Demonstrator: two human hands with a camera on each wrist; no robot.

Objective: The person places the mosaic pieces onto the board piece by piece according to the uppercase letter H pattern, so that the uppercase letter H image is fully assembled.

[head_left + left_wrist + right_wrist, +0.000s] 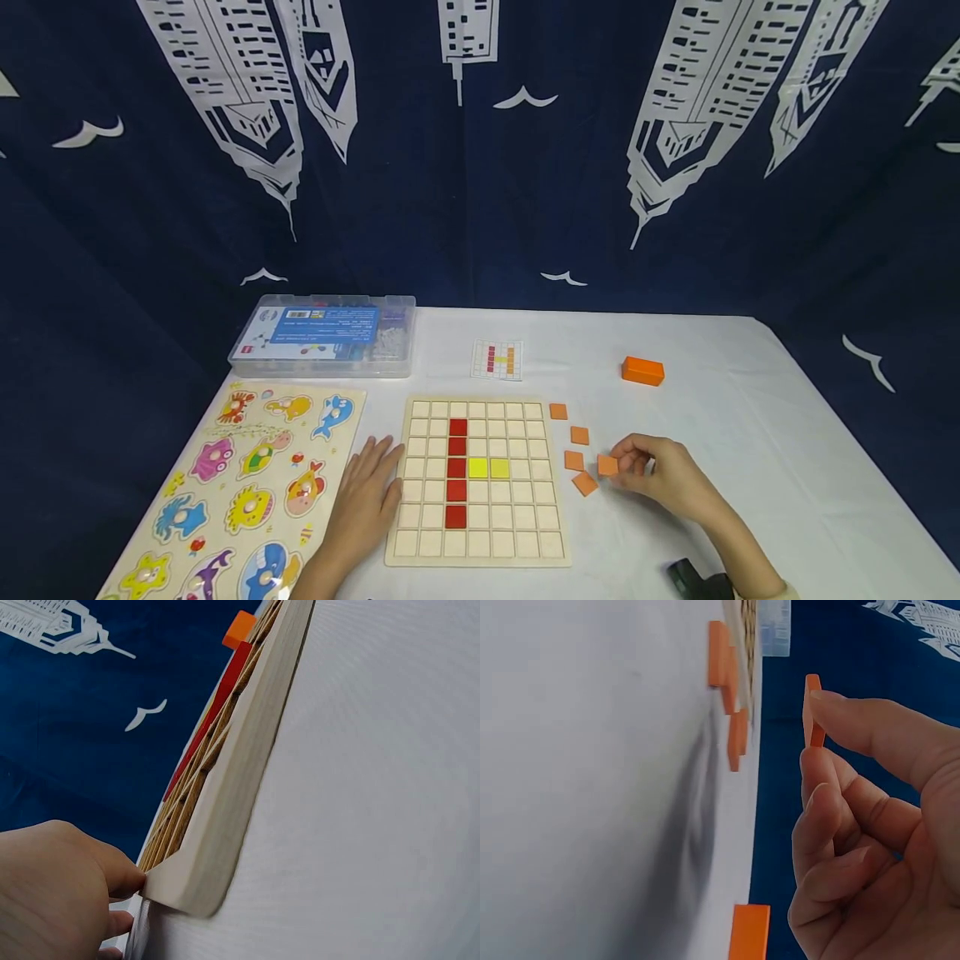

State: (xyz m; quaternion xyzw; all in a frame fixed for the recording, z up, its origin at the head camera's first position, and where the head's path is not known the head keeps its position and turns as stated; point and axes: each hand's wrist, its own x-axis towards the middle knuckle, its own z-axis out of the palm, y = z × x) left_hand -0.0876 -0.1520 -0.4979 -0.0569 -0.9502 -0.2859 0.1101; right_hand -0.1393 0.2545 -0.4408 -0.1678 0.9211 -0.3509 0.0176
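Observation:
A wooden grid board [430,543] lies on the table, bearing a column of several red tiles [457,468] and two yellow tiles [489,468]. My left hand [365,493] rests at the board's left edge, fingers extended. In the left wrist view its fingertip touches the board's rim [238,795] close to a corner. Between thumb and fingertips my right hand [667,475] pinches an orange tile [811,712], raised above the table in the right wrist view. Several loose orange tiles [580,435] lie right of the board.
Behind the board is a small printed pattern card [497,360]. An orange block [642,371] stands at the back right. On the left are a clear plastic case [390,333] and an animal puzzle board [279,467]. A dark object [697,581] sits near the right forearm.

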